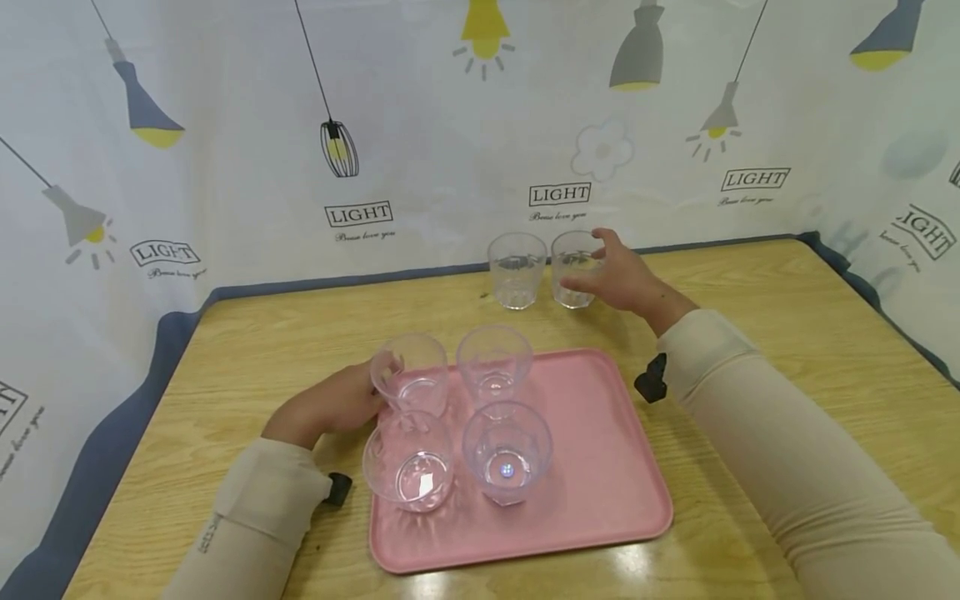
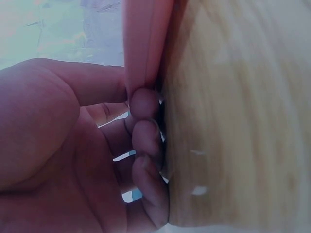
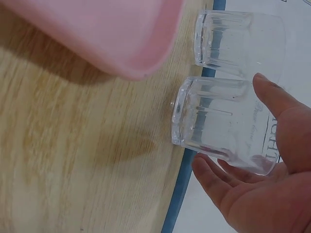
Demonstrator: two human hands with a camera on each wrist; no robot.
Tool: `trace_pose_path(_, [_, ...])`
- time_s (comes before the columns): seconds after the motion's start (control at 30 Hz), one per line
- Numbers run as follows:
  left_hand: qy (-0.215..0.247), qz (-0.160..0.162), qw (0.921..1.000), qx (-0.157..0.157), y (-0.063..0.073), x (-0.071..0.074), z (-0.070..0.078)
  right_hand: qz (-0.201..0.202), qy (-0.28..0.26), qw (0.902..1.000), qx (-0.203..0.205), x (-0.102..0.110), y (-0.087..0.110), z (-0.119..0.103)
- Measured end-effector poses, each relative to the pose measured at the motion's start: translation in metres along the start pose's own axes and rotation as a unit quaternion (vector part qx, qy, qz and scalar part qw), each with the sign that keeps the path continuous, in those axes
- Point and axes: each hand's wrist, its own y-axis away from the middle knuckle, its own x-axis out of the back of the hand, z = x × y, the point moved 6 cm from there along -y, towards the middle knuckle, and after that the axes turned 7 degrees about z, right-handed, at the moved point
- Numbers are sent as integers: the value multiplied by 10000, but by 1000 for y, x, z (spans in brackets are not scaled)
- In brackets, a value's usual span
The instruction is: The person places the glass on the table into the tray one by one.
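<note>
Standing on tray (head view): four clear, flared, plastic-looking cups, upright, two by two toward the left of a flat, pink, rectangular tray (image 1: 600, 467): front-left cup (image 1: 408, 458), front-right cup (image 1: 507, 450), back-left cup (image 1: 412, 379), back-right cup (image 1: 495, 364).
Off tray (head view): two matching cups upright on the wood-grain table (image 1: 757, 292) behind it, rear-left cup (image 1: 517, 271) beside rear-right cup (image 1: 567, 258).
Cup count (head view): four on, two off; judged partway through a transfer, two left if loading. Direction cannot be told from this moment.
Tray edge (left wrist view): left hand (image 2: 77, 145) grips it, thumb on the upper side, fingers curled toward the underside.
Rear-right cup (right wrist view): base on table, not lifted; right hand's (image 3: 272, 194) thumb and fingers bracket it. Firm hold or loose contact: cannot tell.
</note>
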Motion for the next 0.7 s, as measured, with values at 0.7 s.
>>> trace_pose_path(0.7, [103,25,9999,-100,0,1,4,443,4,9987,233,2,14,-4])
